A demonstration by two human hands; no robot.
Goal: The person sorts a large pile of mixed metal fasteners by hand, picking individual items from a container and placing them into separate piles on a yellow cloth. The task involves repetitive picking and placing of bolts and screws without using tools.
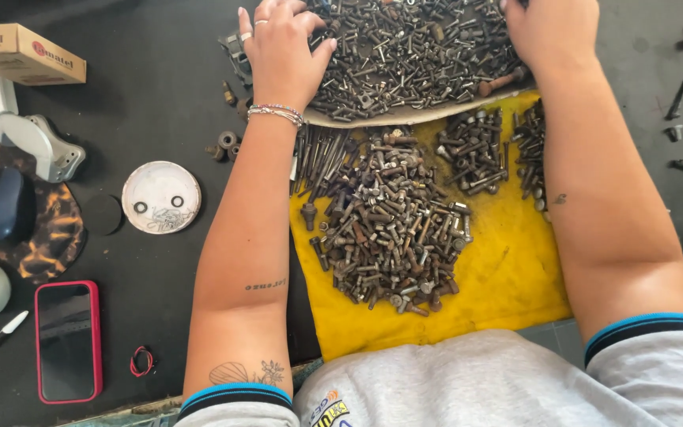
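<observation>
Hands worked far bolt heap. Left hand point(282, 49) lay palm down, fingers spread, on left edge of mixed pile of bolts and nuts point(413, 55); held nothing that showed. Right hand point(551, 32) rested on pile's right edge, fingers beyond frame top, grip impossible to tell. Pile sat on pale cardboard sheet point(405, 119), overlapping far edge of yellow cloth point(507, 277). On cloth: large sorted bolt heap point(389, 221), smaller heap point(472, 150) near right forearm. Left of arms: round white lid point(161, 197), red-cased phone point(68, 341).
</observation>
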